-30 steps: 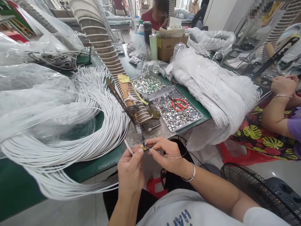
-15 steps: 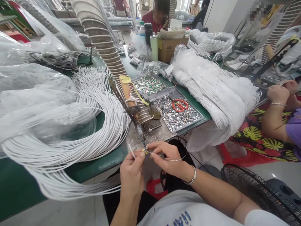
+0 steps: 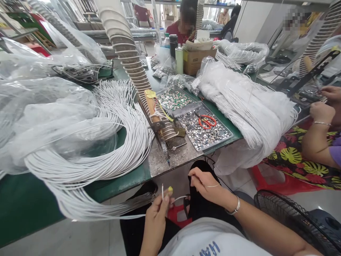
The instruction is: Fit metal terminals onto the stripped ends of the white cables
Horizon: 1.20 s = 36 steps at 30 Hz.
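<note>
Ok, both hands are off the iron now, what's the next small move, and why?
Probably lay the thin white cable aside. The left hand pinches it, with a small yellow piece at its end, below the green table edge. The right hand pinches thin silver wire, apart from the dark soldering iron tip.

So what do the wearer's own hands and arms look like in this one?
Both hands are bare, no gloves. The right hand has a thin silver bracelet at the wrist. The left hand wears nothing. Both forearms are uncovered; a white top with blue lettering shows below.
</note>
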Each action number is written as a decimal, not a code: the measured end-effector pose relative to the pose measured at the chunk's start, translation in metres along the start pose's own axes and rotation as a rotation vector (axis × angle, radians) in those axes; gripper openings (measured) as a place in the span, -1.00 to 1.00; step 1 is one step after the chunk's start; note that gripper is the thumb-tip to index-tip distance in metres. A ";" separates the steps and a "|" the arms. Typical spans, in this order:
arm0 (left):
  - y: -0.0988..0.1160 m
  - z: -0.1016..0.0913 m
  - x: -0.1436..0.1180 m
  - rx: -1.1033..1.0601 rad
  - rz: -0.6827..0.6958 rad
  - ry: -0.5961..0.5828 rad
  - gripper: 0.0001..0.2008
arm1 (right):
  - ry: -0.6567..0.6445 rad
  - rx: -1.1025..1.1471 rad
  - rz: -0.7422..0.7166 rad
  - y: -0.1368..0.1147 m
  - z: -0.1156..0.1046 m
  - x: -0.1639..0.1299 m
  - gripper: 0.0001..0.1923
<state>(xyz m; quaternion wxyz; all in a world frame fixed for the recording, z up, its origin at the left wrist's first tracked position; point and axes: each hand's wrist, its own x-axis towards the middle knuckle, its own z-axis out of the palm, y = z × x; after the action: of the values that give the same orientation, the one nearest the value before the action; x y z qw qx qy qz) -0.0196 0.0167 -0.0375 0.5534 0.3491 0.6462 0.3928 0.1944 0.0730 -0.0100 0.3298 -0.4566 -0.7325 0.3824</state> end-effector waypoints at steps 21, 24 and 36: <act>0.036 -0.005 -0.016 0.069 0.032 -0.483 -0.61 | -0.180 0.624 0.168 -0.034 0.010 -0.005 -0.78; 0.039 0.000 -0.017 -0.033 -0.003 -0.406 -0.67 | -0.175 0.637 0.226 -0.037 0.012 -0.006 -0.78; 0.038 0.013 -0.023 0.014 0.081 -0.110 -0.75 | -0.169 0.740 0.282 -0.029 0.017 -0.003 -0.89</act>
<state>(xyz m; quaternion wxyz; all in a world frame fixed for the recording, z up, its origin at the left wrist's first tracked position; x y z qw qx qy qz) -0.0027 0.0148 0.0053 0.5695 0.3998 0.6028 0.3905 0.1691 0.0575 0.0060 0.3548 -0.3703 -0.5000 0.6979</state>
